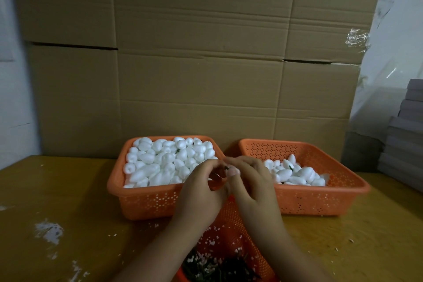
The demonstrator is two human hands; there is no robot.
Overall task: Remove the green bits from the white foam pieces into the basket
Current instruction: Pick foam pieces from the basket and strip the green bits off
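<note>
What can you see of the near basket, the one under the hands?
The near basket is orange perforated plastic, like the two behind it. Only its far wall and part of the inside show; both forearms cover its sides and the frame's bottom edge cuts it off. Inside lie dark green bits mixed with white foam crumbs. It sits on the wooden table, its far wall close to the two rear baskets; whether they touch is unclear.

Three orange baskets, all with that little punched-hole pattern in the walls: left basket (146, 201), right basket (320, 199), near basket (231, 217). Plain white foam pieces (164, 162), a few showing dark green bits (177, 150). Near basket holds dark green scraps (219, 270) speckled white. Yellowish-brown bench (68, 190) with white smudges, tan cardboard (194, 52) behind.
</note>
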